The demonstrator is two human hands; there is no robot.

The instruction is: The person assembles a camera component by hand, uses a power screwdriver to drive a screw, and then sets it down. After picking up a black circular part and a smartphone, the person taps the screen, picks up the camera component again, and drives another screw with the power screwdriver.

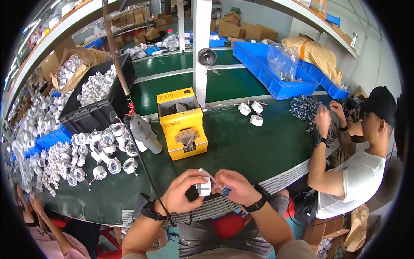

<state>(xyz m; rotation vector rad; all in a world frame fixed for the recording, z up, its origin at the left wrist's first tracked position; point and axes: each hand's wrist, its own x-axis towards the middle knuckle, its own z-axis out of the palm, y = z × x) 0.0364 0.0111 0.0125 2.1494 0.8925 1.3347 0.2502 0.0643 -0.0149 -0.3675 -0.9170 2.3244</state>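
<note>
white housing [204, 187] between curled hands [177, 192]

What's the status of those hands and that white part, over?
Left hand gripping white part. Right hand holding small blue board close beside it. Black cord hangs across by left wrist. Yellow machine beyond, clear of both hands.

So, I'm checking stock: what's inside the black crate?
The black crate holds a heap of small white parts. Whatever lies beneath the heap's surface, including the crate's bottom, is covered.
</note>
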